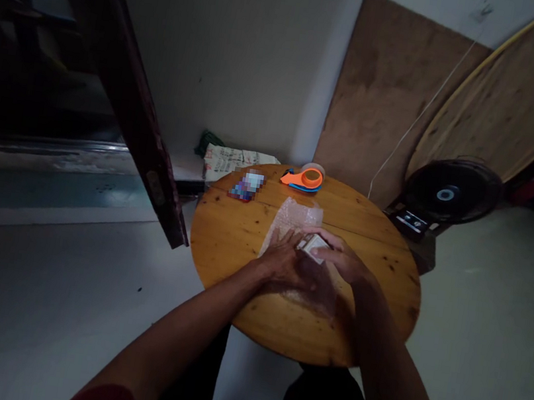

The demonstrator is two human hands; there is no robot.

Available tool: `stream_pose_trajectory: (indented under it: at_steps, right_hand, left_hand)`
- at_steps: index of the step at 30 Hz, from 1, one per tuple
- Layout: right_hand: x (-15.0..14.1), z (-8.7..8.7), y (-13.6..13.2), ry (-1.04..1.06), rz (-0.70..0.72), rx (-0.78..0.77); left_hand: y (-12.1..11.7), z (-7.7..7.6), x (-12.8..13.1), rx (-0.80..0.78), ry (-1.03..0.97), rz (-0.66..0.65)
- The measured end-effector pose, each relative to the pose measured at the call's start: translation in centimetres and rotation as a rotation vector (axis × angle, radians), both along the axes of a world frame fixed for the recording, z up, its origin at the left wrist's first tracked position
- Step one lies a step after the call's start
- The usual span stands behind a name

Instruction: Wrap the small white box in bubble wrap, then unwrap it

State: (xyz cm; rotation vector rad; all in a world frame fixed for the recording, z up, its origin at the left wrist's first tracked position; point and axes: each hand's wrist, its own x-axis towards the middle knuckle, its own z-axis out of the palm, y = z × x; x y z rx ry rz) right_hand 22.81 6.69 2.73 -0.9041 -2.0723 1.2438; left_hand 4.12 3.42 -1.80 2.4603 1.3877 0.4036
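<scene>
A sheet of clear bubble wrap lies on the round wooden table, partly hidden under both hands. My left hand rests on the wrap with its fingers stretched out, close beside a small whitish box. From the right, my right hand grips that box between thumb and fingers, just over the wrap. Printing on the box is too small to read. Part of the wrap's near end shows below my left hand.
At the table's far edge sits an orange tape dispenser with something blue under it. A pixelated phone-like object lies to its left. A dark fan-like appliance stands beyond the right edge; a wooden board leans against the wall.
</scene>
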Motion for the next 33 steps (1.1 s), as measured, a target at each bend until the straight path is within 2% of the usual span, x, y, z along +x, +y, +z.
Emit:
stream_pose_trajectory:
  at_steps: [2,4,8,13,15,18,24,28,33]
  right_hand:
    - [0.8,-1.0,0.4,0.010,-0.157,0.006]
    - [1.3,-1.8,0.6,-0.001,-0.248,0.003]
    - [0.9,-3.3,1.1,-0.002,-0.257,0.022]
    - [0.5,-4.4,1.6,-0.028,-0.253,0.091]
    - [0.8,-4.4,1.6,0.003,-0.203,0.045]
    - [1.3,-4.2,1.6,0.004,-0.150,-0.005]
    - [0.8,-3.7,1.4,-0.022,-0.200,0.082]
    - [-0.3,-3.1,0.5,0.023,-0.160,0.068]
    - [-0.3,-2.8,0.0,-0.089,-0.028,0.068]
  left_hand:
    - [0.0,0.0,0.2,-0.003,0.001,-0.008]
    - [0.0,0.1,0.3,-0.014,0.003,-0.012]
    - [0.0,0.7,-0.4,-0.021,-0.016,-0.008]
    - [-1.1,2.2,-2.4,0.054,0.021,0.099]
    - [-1.9,2.3,-3.0,0.047,0.050,0.086]
    - [-2.7,1.7,-3.4,0.009,0.033,0.065]
    - [-2.8,0.3,-3.5,-0.015,-0.044,0.087]
    - [-2.8,0.4,-3.3,-0.026,-0.079,0.102]
    - [-2.9,0.7,-3.2,-0.017,-0.094,0.102]
